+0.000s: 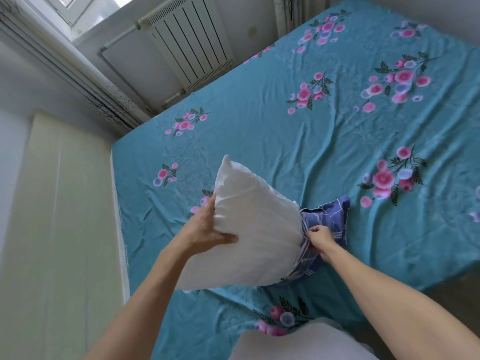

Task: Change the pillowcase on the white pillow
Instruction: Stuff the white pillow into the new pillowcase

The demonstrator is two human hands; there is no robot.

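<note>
A white pillow (249, 229) is held up over the bed (324, 131), a little below the middle of the view. One pointy corner sticks up toward 11 o'clock. Most of the pillow is bare and white. Its end at 4 o'clock is tucked inside a blue pillowcase (324, 224) with thin white lines on it. The pillowcase is bunched up around that end, and its loose part lies on the bed toward 3 o'clock of the pillow.

The left hand (207, 227) is at 9 o'clock of the pillow. It holds the pillow's side. The fingers go behind the pillow and the thumb presses on the front, so the hand grasps the pillow.

The right hand (319, 240) is at 4 o'clock of the pillow, right where the white cloth meets the blue cloth. Its fingers are curled and pinch the edge of the pillowcase.

The bed has a teal sheet with bunches of pink and purple flowers. The sheet has many wrinkles. It fills most of the view from 12 o'clock round to 6 o'clock.

At 11 o'clock stands a white radiator (192, 45) on the wall, just beside the far edge of the bed. A window (78, 9) shows at the top left corner. At 9 o'clock there is a pale, creamy board (65, 216) next to the bed. At 6 o'clock, a bit of something white (298, 344) shows at the bottom edge, close to the person. I cannot tell what it is.
</note>
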